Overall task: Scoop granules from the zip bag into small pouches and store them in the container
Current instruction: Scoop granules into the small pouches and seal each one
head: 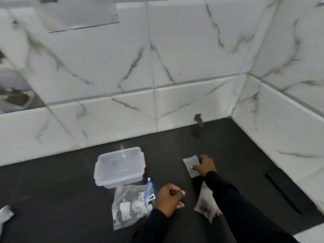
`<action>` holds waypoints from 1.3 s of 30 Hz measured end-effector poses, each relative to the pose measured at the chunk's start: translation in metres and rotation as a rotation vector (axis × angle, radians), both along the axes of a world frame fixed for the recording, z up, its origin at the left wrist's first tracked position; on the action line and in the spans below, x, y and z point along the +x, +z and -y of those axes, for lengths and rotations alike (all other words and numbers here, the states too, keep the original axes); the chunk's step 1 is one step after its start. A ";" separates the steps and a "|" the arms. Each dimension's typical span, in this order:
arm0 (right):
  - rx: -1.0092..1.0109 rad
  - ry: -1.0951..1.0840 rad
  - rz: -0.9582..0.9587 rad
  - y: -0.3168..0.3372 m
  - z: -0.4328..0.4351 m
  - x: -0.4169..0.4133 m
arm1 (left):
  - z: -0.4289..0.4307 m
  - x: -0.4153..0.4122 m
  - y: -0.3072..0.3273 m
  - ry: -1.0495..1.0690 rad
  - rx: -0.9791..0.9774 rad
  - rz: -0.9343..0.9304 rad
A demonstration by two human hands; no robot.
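Observation:
A clear zip bag [129, 206] with a blue zipper strip lies on the dark counter [61, 199], with white and dark contents inside. Behind it stands a clear plastic container [119, 165] with its lid on and a red latch on the right side. My left hand [169, 199] is curled into a fist just right of the zip bag, and nothing shows in it. My right hand [204, 166] reaches forward, thumb and fingertips resting on a small translucent pouch [190, 163] lying flat. Another pouch [205, 206] holding dark granules lies under my right forearm.
White marble tile walls [175, 102] close off the counter at the back and on the right, forming a corner. A long black strip [287, 192] lies by the right wall. A white scrap [5, 214] sits at the left edge.

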State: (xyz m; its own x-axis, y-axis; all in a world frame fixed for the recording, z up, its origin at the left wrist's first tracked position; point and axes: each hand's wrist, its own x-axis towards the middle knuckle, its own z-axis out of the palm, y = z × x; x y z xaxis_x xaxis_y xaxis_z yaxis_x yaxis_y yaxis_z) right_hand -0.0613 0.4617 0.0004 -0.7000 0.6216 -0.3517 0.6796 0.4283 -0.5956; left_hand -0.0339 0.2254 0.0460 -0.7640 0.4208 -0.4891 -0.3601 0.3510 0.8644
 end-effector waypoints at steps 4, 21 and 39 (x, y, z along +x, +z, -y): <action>-0.083 0.056 0.150 -0.004 -0.001 -0.033 | 0.039 -0.006 0.019 0.111 0.094 -0.026; 0.048 0.539 -0.693 0.124 0.219 0.038 | 0.117 -0.017 0.108 0.651 0.168 -0.451; 0.145 0.700 -0.539 0.169 0.223 0.015 | 0.158 -0.019 0.102 0.263 -0.097 -0.809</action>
